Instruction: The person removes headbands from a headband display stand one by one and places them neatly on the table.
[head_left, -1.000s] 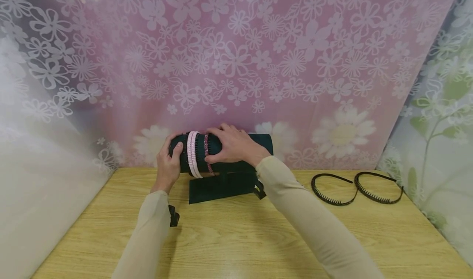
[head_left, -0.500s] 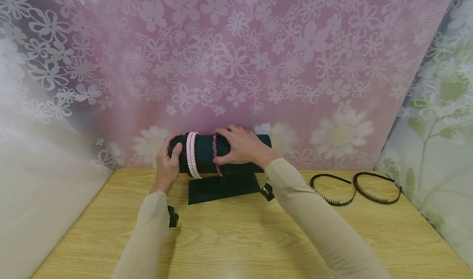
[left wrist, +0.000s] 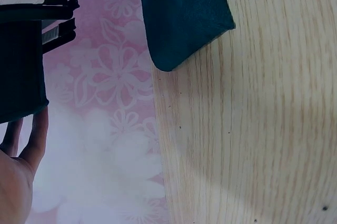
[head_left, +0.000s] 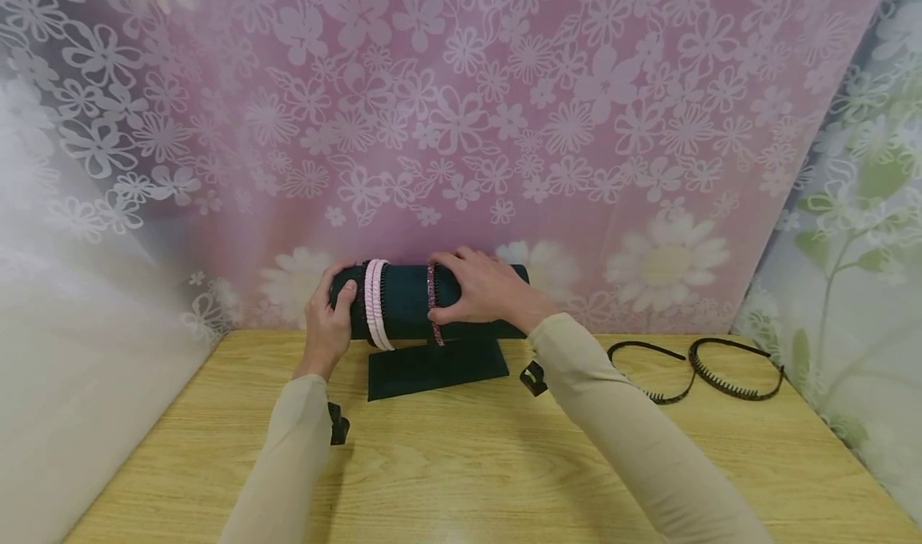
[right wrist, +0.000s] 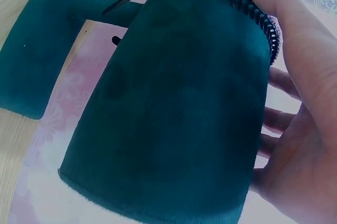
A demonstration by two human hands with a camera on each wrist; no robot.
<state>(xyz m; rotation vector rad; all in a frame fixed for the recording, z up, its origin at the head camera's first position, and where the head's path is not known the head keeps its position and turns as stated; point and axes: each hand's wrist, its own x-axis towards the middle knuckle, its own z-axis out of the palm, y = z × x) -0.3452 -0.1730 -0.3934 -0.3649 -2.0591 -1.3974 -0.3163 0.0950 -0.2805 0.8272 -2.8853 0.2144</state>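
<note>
In the head view, your left hand (head_left: 327, 320) grips the left end of a dark green roll (head_left: 408, 300), just left of the middle of the frame, with its thumb along the front. Your right hand (head_left: 486, 288) reaches over the roll from the right, and its fingers hold the glittery pink headband (head_left: 432, 300), which sits around the roll close to the centre of the frame. In the right wrist view, your thumb presses the glittery edge at upper right, beside the band's black teeth, while the other fingers curl behind the roll. To the left of that band, two pale pink headbands (head_left: 374, 304) sit side by side around the roll, near your left thumb; the left wrist view shows their dark ends at upper left. Below the roll, its flat green base (head_left: 439, 370) rests on the wood-grain bench (head_left: 432, 480). At the right of the frame, two black toothed headbands lie on the bench: the nearer one (head_left: 673, 401) is partly hidden by your right sleeve (head_left: 612, 416), and the farther one (head_left: 742, 394) lies just beside it. A pink floral curtain (head_left: 461, 88) fills the upper part of the frame.
</note>
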